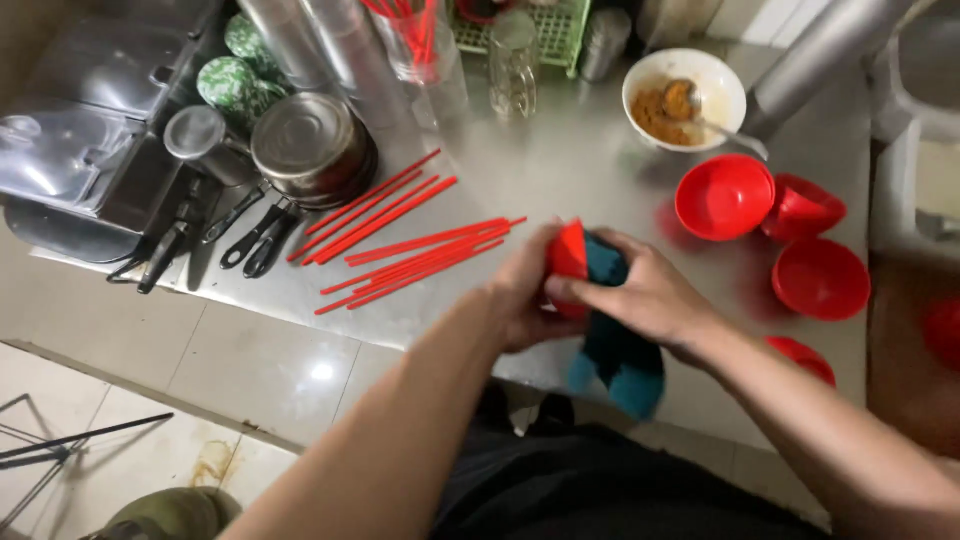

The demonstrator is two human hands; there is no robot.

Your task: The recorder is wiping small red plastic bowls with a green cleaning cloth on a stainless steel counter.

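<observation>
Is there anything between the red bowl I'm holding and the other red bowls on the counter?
Nothing visible. The red bowl sits in both hands with the teal cloth; bare steel counter lies between it and the nearest empty red bowl.

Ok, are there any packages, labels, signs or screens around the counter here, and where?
None that I can make out: no package, label, sign or screen shows.
The metal counter holds only bare ware: red bowls, red chopsticks, steel pots.
The left hand and right hand hold a red bowl and a teal cloth.
</observation>
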